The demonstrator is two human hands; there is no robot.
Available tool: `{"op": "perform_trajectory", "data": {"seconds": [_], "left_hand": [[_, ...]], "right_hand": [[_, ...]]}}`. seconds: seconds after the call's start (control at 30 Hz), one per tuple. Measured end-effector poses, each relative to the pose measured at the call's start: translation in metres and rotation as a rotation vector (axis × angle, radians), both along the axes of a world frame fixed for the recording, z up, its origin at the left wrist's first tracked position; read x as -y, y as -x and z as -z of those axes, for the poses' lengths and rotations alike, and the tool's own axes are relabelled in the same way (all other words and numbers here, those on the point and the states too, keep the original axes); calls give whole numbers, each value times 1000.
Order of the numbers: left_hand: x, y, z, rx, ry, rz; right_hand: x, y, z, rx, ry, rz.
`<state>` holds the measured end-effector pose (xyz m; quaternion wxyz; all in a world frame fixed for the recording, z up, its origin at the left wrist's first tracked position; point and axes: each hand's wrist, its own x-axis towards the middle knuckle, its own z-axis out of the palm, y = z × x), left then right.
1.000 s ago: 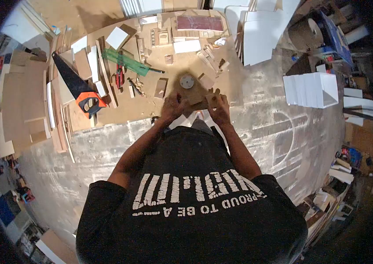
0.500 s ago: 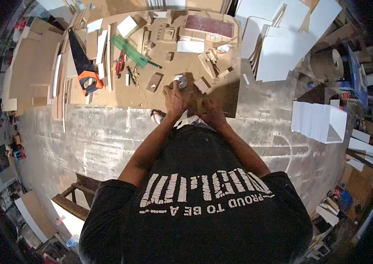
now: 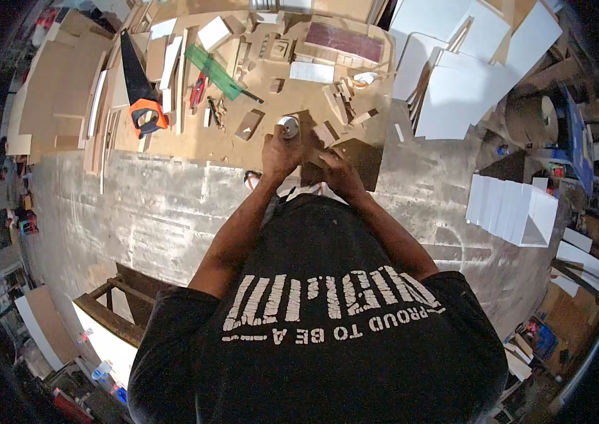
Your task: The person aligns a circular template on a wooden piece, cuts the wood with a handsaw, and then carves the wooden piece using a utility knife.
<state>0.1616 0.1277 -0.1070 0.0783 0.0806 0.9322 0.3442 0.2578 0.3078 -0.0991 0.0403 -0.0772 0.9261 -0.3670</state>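
Observation:
My left hand (image 3: 281,155) is closed at the near edge of the wooden board (image 3: 179,152), its fingers on a round whitish disc (image 3: 289,126). To its right my right hand (image 3: 340,173) rests by the board's dark, shadowed corner, fingers bent and pointing toward the left hand; whatever lies under them is too dark to make out. A small wooden block (image 3: 325,133) lies just beyond the right hand. Another flat block (image 3: 248,124) sits left of the disc.
On the board's left are a handsaw (image 3: 147,117), a green strip (image 3: 215,73), a red tool (image 3: 198,90) and wood strips. White panels (image 3: 455,92) lean at the upper right. A white box (image 3: 511,210) stands on the floor at right. A dark frame (image 3: 119,300) is at lower left.
The view has shifted and turned. My left hand has moved forward onto the disc, which now sits tilted. My right hand has come away from the block it was near.

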Motion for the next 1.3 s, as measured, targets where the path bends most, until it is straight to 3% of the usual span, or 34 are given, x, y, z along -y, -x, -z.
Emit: {"op": "perform_trajectory", "data": {"seconds": [0.07, 0.17, 0.27, 0.43, 0.57, 0.77, 0.87, 0.97, 1.07, 1.17, 1.3], "left_hand": [[7, -2, 11, -42, -66, 15], [6, -11, -11, -87, -204, 39], [4, -10, 9, -104, -87, 13], [-4, -12, -25, -62, -2, 42], [-4, -6, 3, -32, -17, 24], [5, -9, 2, -50, -60, 31], [18, -7, 6, -241, -259, 171], [35, -1, 28, -227, -380, 250], [45, 4, 53, 97, -605, 284], [49, 7, 13, 264, -592, 403], [53, 9, 7, 390, -618, 442]], "right_hand": [[2, 6, 19, -15, 13, -30], [13, 17, 51, 26, 238, 25], [25, 29, 31, 106, 236, 110], [20, 26, 40, 48, 332, 124], [18, 20, 24, 3, 289, 111], [28, 27, 54, -43, 423, 199], [29, 26, 50, 0, 330, 207], [32, 24, 55, -27, 389, 196], [33, 25, 54, 44, 493, 199], [31, 27, 54, 114, 499, 186], [31, 28, 56, 93, 508, 174]]}}
